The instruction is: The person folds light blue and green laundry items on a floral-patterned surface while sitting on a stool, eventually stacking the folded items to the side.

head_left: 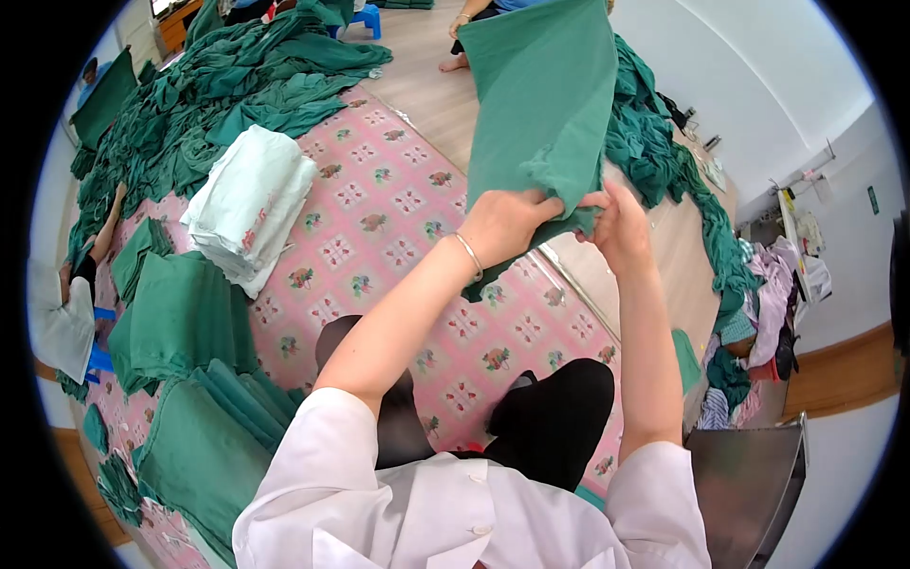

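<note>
Fingers [547,210] pinching cloth [540,104], white bundle [248,175], print [252,229] illegible

a plain green cloth [540,100] extends forward, bunched at its near end

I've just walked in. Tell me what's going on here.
A person's left hand and right hand both have a grip on a green cloth, stretched out in front of them above a pink patterned mat. To the left are stacks of folded green cloth and a white stack; beyond lies a loose green heap. Another person's bare foot shows beyond the held cloth.
</note>
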